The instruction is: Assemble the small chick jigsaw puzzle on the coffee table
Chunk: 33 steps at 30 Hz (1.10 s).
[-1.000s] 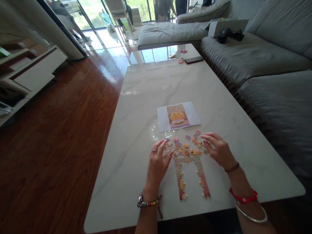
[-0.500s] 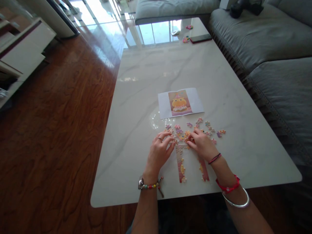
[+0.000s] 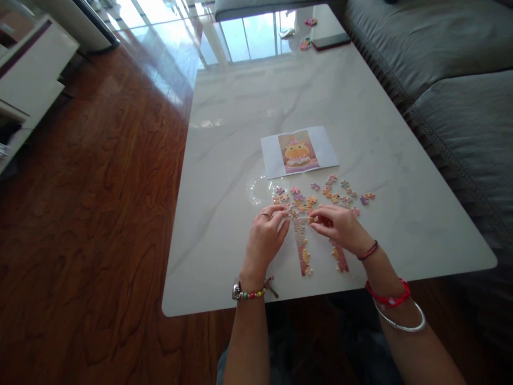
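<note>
My right hand (image 3: 340, 229) pinches a small puzzle piece (image 3: 311, 220) between thumb and fingers, at the right end of the joined top row. My left hand (image 3: 264, 238) rests beside the upper left corner, its curved fingers apart from the thumb and nothing visible between them. Joined pieces form a left strip (image 3: 303, 251) with a short top row. A separate right strip (image 3: 341, 260) is partly covered by my right hand. Beyond my fingers lie several loose puzzle pieces (image 3: 297, 197), pink, purple, orange and yellow.
A paper sheet (image 3: 267, 158) with a printed picture of a yellow figure and cake lies beyond the pieces. Farther off on the white marble-look table (image 3: 224, 214) are a dark phone (image 3: 331, 42) and small colourful items (image 3: 305, 44). A grey sofa (image 3: 468, 117) flanks the right.
The view has tipped downward, so the table appears higher. My right hand has drawn back from the loose pile to the top row's end. The left hand stays near the corner.
</note>
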Tool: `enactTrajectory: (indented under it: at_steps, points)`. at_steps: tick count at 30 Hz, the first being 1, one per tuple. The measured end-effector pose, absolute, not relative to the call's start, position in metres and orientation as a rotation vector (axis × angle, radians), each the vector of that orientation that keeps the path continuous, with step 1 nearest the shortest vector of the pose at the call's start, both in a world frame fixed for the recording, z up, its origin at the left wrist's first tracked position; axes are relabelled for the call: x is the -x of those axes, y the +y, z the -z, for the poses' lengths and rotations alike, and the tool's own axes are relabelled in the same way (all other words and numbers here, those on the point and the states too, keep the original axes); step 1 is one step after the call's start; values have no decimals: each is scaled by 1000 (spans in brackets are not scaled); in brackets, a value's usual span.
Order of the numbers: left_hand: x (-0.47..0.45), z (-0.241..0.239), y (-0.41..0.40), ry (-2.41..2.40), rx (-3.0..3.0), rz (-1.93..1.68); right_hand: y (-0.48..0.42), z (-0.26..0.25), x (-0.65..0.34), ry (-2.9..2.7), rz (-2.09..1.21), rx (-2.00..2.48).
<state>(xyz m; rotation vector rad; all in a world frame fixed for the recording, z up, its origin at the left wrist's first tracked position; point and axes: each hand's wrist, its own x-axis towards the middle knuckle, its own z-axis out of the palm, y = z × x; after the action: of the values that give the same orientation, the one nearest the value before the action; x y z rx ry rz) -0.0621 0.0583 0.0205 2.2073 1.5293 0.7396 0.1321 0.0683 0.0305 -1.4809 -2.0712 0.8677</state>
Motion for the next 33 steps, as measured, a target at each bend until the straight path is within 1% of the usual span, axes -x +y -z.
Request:
enactTrajectory:
  at_steps: [2,6,8,11,14,17,24,33]
  points:
    - [61,-22,52,1521,-2208,-732,56,-34,-130,-1935,-1038,1530]
    - [61,-24,36,1479,-2217,-709,31,-35,-125,-1570,-1486,1517]
    - [63,-24,27,1472,-2217,-675,18,-33,-124,-1479,-1608,1508]
    - [67,-23,17,1487,-2210,-636,0,-29,-123,-1467,-1695,1544]
    - [67,-23,10,1498,-2209,-635,-14,-27,-123,-1535,-1713,1556]
    - [67,-22,5,1498,-2220,-624,-20,-27,-123,-1634,-1628,1562]
    - [65,-12,-12,1484,-2235,-584,-25,-25,-121,-1438,-1643,1598]
    - [60,-17,-17,1410,-2280,-544,-29,-25,-121,-1500,-1635,1715]
